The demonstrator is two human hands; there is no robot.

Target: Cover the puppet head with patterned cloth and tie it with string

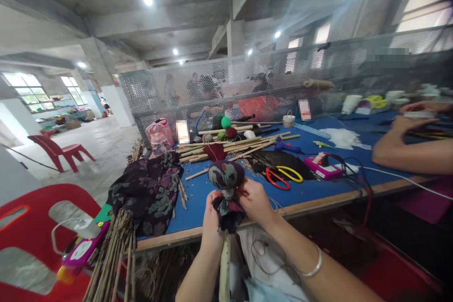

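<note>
A stuffed ball of dark camouflage-patterned cloth (226,174) tops a pale wooden stick (225,264), which runs down toward my lap. Below the ball the fabric is gathered into a narrow neck, and its loose end flares out underneath. My left hand (212,210) is closed round the gathered cloth from the left. At the right of the neck, my right hand (255,198) has its fingers pinched together; whatever is between them is hidden. Thin string (265,259) lies loosely over my lap. Scissors with red and yellow handles (284,177) rest on the blue table just beyond my right hand.
Patterned dark cloth (148,193) drapes over the table edge at left, beside bundled thin sticks (115,255) and a red chair (42,207). Behind lie bamboo sticks (240,145) and yarn balls (231,132). A co-worker's arms (406,151) rest at right, near a pink-purple device (322,169) with cables.
</note>
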